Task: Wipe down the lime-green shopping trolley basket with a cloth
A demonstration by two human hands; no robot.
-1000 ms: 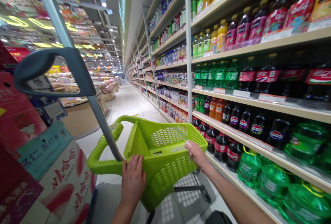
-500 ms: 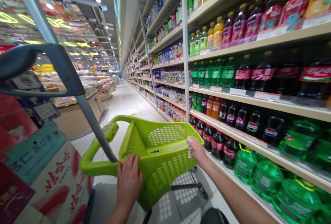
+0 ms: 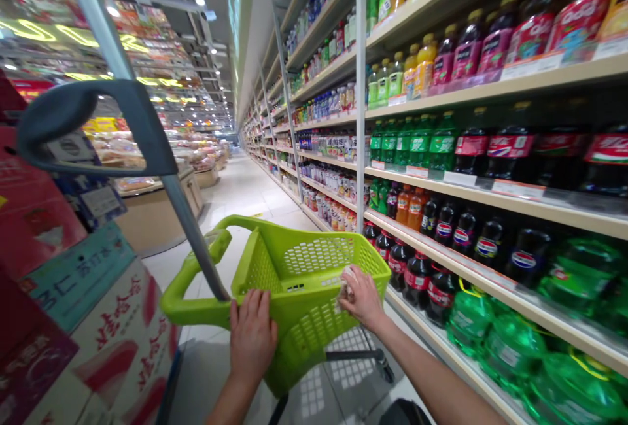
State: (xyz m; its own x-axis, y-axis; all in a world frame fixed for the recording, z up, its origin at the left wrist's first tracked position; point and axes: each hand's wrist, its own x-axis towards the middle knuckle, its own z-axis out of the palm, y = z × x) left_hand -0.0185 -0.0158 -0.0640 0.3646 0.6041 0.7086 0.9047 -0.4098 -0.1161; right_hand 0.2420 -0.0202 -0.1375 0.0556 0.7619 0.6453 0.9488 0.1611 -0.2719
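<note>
open aisle floor (image 3: 245,193) ahead; both hands grip the green basket (image 3: 304,281) rim.

basket (image 3: 299,281) ahead, centre | bottle shelves (image 3: 490,183) right of it (running down the aisle) | stacked cartons (image 3: 83,320) left | handle pole (image 3: 191,229) between cartons and basket

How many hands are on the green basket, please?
2. The left hand grips the near rim of the green basket beside its handle; the right hand, holding a small white wad, rests on the right rim.
</note>
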